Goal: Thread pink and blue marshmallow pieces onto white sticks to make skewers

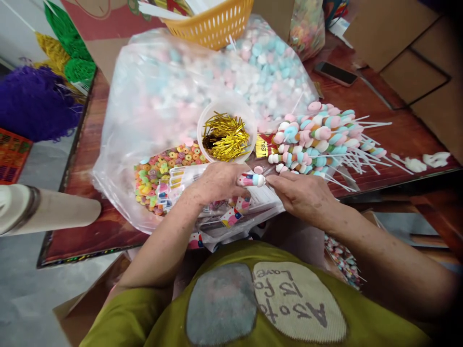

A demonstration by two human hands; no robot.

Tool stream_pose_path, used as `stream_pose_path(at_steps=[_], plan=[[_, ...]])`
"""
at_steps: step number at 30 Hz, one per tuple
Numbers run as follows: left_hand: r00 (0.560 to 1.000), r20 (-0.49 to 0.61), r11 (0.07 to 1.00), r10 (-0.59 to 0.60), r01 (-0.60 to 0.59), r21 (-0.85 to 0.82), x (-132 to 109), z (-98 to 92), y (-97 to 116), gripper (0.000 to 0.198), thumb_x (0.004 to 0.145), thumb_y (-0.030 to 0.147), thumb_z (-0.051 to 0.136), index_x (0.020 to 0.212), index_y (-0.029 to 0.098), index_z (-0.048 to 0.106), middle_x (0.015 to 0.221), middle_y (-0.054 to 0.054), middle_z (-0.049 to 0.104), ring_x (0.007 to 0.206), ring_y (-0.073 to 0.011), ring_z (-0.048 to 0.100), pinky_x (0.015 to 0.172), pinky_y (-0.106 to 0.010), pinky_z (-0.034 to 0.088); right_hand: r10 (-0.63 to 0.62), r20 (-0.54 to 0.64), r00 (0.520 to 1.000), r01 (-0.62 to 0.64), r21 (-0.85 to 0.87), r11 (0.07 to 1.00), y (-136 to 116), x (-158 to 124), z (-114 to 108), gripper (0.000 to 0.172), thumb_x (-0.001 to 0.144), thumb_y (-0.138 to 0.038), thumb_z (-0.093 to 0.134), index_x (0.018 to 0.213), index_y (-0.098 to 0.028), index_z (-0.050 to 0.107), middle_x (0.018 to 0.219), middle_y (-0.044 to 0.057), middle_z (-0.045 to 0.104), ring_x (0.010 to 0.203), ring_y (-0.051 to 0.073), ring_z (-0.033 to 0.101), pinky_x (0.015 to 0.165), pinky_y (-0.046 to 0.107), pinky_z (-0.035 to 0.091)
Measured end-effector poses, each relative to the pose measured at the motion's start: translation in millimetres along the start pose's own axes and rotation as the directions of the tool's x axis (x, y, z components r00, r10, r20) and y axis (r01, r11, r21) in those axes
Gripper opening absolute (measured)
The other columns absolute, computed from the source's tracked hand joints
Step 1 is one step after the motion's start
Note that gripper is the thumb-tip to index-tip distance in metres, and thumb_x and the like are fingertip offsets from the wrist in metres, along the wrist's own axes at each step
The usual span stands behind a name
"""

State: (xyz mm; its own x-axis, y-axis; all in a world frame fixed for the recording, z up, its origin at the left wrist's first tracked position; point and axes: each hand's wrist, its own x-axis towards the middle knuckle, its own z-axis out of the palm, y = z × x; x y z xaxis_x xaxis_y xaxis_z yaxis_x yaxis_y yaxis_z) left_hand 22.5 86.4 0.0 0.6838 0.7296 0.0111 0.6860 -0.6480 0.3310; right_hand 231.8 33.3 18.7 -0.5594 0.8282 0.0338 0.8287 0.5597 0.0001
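by the near edge of the surface [90,144], the left hand [219,180] grasped a small printed packet [249,180] while the right hand [304,196] pinched its end, apparently steadying it; a tub [231,103] of gold strips [231,140] sat just beyond, probably for reach.

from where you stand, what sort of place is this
Probably a small sweets workroom: a large plastic bag of marshmallow-like candies lies on a table near piled candy skewers and a tub of gold ties.
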Motion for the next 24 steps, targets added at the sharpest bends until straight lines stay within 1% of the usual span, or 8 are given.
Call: stream_pose_path(at_steps=[2, 4, 8, 12, 14, 17, 20, 24], plan=[[0.998, 0.017, 0.997, -0.064, 0.064, 0.037, 1.4, -3.1, 0.1, 0.024, 0.073, 0.044, 0.064, 0.083, 0.022, 0.065, 0.066, 0.000, 0.065, 0.061, -0.0161, 0.059, 0.053, -0.024, 0.034, 0.008, 0.025, 1.000, -0.008, 0.006, 1.000, 3.8, -2.3, -3.7, 0.027, 0.085, -0.019, 0.038, 0.099, -0.020, 0.061, 0.086, 0.006, 0.065, 0.065, 0.014, 0.055, 0.050, 0.027, 0.021], [0.993, -0.060, 0.990, -0.104, 0.109, 0.094, 4.4, -1.1, 0.6, 0.023, 0.074, 0.045, 0.061, 0.075, 0.022, 0.064, 0.064, 0.000, 0.064, 0.060, -0.0171, 0.059, 0.053, -0.025, 0.033, 0.048, 0.109, 0.993, -0.051, 0.025, 0.998, 7.3, -3.3, -7.4, 0.026, 0.085, -0.021, 0.038, 0.097, -0.019, 0.062, 0.084, 0.006, 0.066, 0.065, 0.015, 0.055, 0.050, 0.027, 0.021], [0.975, -0.212, 0.967, -0.073, 0.121, 0.223, 9.8, 9.1, 4.4, 0.025, 0.078, 0.043, 0.057, 0.079, 0.019, 0.064, 0.069, -0.005, 0.065, 0.067, -0.0206, 0.061, 0.056, -0.028, 0.035, 0.073, 0.195, 0.978, -0.101, 0.134, 0.986, 14.3, -0.1, -12.6, 0.028, 0.087, -0.027, 0.037, 0.097, -0.020, 0.062, 0.078, 0.005, 0.066, 0.064, 0.015, 0.055, 0.052, 0.026, 0.024], [0.984, -0.174, 0.966, -0.042, 0.085, 0.245, 11.9, 16.7, 10.8, 0.026, 0.081, 0.042, 0.053, 0.084, 0.018, 0.064, 0.069, -0.005, 0.066, 0.065, -0.0208, 0.062, 0.055, -0.028, 0.035, -0.021, 0.181, 0.983, -0.031, 0.284, 0.958, 17.8, 9.9, -12.3, 0.031, 0.089, -0.027, 0.034, 0.096, -0.019, 0.063, 0.076, 0.004, 0.065, 0.063, 0.013, 0.054, 0.054, 0.025, 0.026], [0.987, -0.143, 0.975, -0.069, 0.097, 0.200, 13.3, 19.3, 13.4, 0.032, 0.081, 0.048, 0.053, 0.086, 0.019, 0.063, 0.069, -0.005, 0.066, 0.065, -0.0204, 0.062, 0.053, -0.028, 0.035, -0.046, 0.176, 0.983, 0.000, 0.258, 0.966, 15.5, 16.1, -9.3, 0.029, 0.088, -0.026, 0.035, 0.093, -0.018, 0.062, 0.074, 0.004, 0.064, 0.063, 0.013, 0.053, 0.054, 0.025, 0.024], [0.990, -0.102, 0.988, -0.096, 0.107, 0.112, 16.7, 21.9, 14.9, 0.037, 0.077, 0.054, 0.056, 0.090, 0.021, 0.062, 0.072, -0.003, 0.067, 0.067, -0.0196, 0.062, 0.053, -0.026, 0.035, -0.087, 0.145, 0.986, 0.077, 0.076, 0.994, 9.3, 24.1, -3.6, 0.024, 0.083, -0.016, 0.039, 0.088, -0.017, 0.062, 0.073, 0.004, 0.063, 0.060, 0.014, 0.051, 0.052, 0.028, 0.017], [0.992, -0.069, 0.995, -0.101, 0.102, 0.016, 19.6, 21.0, 12.3, 0.038, 0.072, 0.055, 0.061, 0.091, 0.022, 0.062, 0.072, -0.001, 0.067, 0.066, -0.0186, 0.061, 0.052, -0.026, 0.034, -0.196, 0.061, 0.979, 0.198, -0.031, 0.980, 11.6, 28.8, -2.8, 0.026, 0.080, -0.008, 0.037, 0.085, -0.015, 0.062, 0.072, 0.006, 0.061, 0.061, 0.015, 0.049, 0.053, 0.030, 0.016], [0.981, -0.119, 0.979, -0.151, 0.132, -0.154, 18.7, 16.2, 5.3, 0.035, 0.070, 0.053, 0.065, 0.084, 0.021, 0.062, 0.070, 0.002, 0.065, 0.062, -0.0152, 0.059, 0.051, -0.024, 0.035, -0.207, -0.119, 0.971, 0.207, -0.011, 0.978, 28.5, 27.2, -8.7, 0.025, 0.086, -0.022, 0.040, 0.075, -0.016, 0.061, 0.071, 0.007, 0.060, 0.067, 0.017, 0.048, 0.059, 0.030, 0.024]])
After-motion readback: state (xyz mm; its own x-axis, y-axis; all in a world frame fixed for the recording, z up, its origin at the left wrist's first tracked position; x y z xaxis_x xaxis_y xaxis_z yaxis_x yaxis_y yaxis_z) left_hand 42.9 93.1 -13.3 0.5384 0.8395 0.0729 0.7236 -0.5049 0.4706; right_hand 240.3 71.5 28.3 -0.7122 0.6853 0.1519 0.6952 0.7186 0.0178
